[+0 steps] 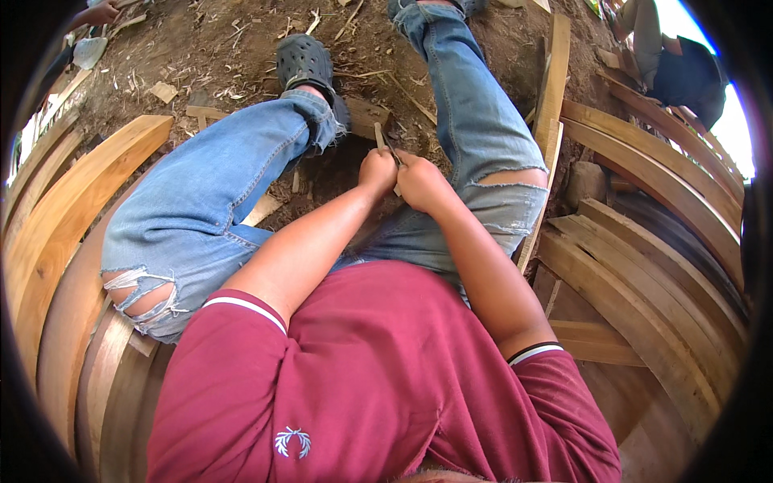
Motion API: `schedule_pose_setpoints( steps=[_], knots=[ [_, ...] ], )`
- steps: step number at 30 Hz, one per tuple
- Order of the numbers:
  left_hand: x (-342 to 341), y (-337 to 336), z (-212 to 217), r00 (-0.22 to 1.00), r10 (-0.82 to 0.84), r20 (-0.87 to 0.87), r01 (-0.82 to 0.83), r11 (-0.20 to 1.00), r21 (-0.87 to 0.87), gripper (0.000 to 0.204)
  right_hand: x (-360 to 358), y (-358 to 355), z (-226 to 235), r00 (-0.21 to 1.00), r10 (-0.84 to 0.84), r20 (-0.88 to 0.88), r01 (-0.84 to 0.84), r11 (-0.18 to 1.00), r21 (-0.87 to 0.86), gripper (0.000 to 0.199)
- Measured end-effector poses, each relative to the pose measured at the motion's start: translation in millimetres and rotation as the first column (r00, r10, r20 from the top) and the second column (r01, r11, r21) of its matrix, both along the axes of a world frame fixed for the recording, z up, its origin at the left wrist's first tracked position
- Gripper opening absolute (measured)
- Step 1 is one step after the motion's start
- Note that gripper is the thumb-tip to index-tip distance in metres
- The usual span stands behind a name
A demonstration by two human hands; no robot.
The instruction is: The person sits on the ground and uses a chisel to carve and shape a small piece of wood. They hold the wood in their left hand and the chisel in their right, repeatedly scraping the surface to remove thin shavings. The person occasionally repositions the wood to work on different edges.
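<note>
Between my knees, my left hand [378,171] is closed around a thin pale wooden stick [379,135], whose upper end sticks out past the fingers. Touching it on the right, my right hand [423,183] is also closed. From this hand a narrow dark blade [392,148], like a knife's, slants up across the stick. My fingers hide its handle and the middle of the stick. Just beyond both hands a wooden block [364,117] lies on the soil.
Long planks [88,193] are stacked to my left, and more boards [636,282] to my right. A beam [551,80] runs beside my right leg. Wood shavings litter the dirt ground [217,48]. Another person [684,80] is at the far right, and a hand [98,14] shows at the far left.
</note>
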State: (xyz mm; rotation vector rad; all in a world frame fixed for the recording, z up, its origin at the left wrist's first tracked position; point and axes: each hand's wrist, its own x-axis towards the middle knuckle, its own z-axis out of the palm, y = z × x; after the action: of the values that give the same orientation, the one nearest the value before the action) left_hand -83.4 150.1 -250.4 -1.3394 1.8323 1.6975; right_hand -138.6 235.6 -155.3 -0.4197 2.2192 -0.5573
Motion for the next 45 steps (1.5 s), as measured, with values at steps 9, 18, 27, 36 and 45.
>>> schedule_pose_setpoints(
  steps=[9,18,27,36,45],
  knots=[
    [-4,2,-3,1.0,-0.024,0.014,0.024,1.0,0.008,0.049,-6,1,-12,0.996,-0.058,0.073,0.056,0.998,0.028,0.049],
    [5,4,-23,0.995,-0.015,-0.094,0.017,0.999,0.028,0.049,-6,0,-46,0.997,0.018,-0.079,-0.018,1.0,0.001,0.047],
    [-3,3,-12,0.999,0.01,-0.031,-0.01,1.0,0.005,0.049,-9,-2,-22,0.982,-0.139,0.125,0.139,0.99,0.008,0.047],
    [-1,2,-18,1.0,-0.012,-0.028,0.013,0.999,0.038,0.049,-8,-9,-1,0.975,-0.122,0.184,0.119,0.992,0.027,0.049],
    [-1,-5,-11,1.0,-0.029,-0.007,0.029,0.998,0.055,0.049,-5,-12,-4,0.99,-0.097,0.099,0.097,0.995,0.004,0.044]
  ],
)
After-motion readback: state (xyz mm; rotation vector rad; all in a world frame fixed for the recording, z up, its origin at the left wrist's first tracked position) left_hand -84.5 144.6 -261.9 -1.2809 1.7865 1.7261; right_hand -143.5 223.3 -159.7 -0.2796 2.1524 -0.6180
